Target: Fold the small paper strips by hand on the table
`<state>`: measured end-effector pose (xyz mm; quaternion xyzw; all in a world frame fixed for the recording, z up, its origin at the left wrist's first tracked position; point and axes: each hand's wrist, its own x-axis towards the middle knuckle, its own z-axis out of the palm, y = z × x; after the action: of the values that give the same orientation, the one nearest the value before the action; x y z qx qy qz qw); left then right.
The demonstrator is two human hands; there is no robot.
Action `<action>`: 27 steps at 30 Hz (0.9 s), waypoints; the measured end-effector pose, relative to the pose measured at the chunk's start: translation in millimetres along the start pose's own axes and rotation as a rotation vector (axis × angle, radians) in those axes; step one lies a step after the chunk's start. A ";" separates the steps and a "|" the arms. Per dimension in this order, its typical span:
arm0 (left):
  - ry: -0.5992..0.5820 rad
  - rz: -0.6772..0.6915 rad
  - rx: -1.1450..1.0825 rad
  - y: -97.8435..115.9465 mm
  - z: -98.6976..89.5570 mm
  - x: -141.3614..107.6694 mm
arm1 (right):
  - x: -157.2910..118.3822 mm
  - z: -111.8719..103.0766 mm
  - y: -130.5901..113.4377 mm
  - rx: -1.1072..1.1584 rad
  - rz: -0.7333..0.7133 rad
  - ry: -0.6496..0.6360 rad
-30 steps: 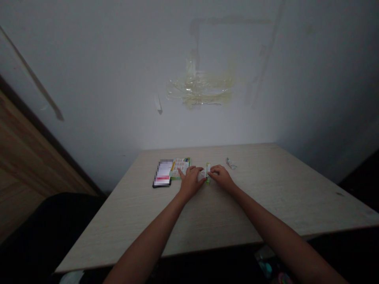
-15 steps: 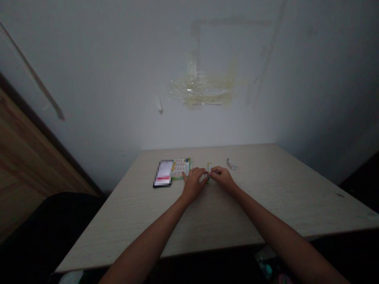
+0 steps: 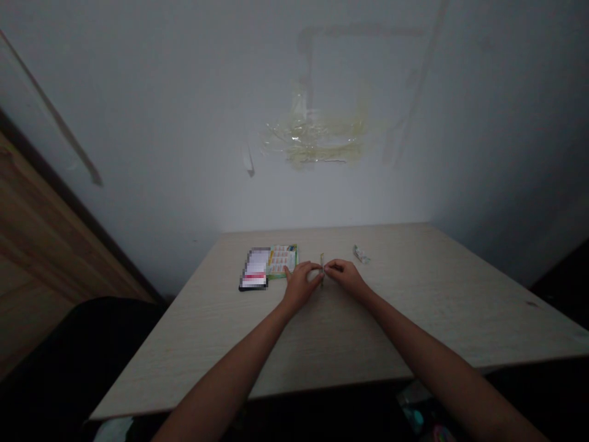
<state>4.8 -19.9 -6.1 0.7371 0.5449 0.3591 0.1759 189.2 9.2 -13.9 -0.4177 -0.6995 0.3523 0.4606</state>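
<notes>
Between my two hands a small, narrow piece with yellowish edges stands near the middle of the table; its details are too small to make out. My left hand grips it from the left with thumb and fingertips. From the right, my right hand pinches at the same piece, fingers curled. Just left of my left hand lies a green and white printed card or booklet. A phone-like device with a blurred screen overlaps its left side. Beyond my right hand is a crumpled clear wrapper.
The pale wooden table meets a grey wall at its back edge, with clear tape stuck on the wall. A dark shape is at the left, and coloured items show below the front edge.
The small piece has turned and now looks thinner, almost edge-on. My hands have barely moved, and the view has shifted slightly.
</notes>
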 end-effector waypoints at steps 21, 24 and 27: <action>-0.009 -0.031 0.019 3.1 -3.4 -0.6 | -0.4 1.2 0.5 0.002 0.005 -0.011; -0.006 -0.030 0.015 4.0 -4.3 -0.8 | -0.8 0.6 -1.5 -0.019 -0.011 -0.016; -0.005 -0.034 -0.001 4.2 -4.9 -1.1 | -1.6 -0.3 -3.7 -0.038 -0.009 -0.016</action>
<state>3.9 -23.0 -0.5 0.7284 0.5567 0.3545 0.1838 189.0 6.3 -11.1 -0.4205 -0.7115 0.3401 0.4486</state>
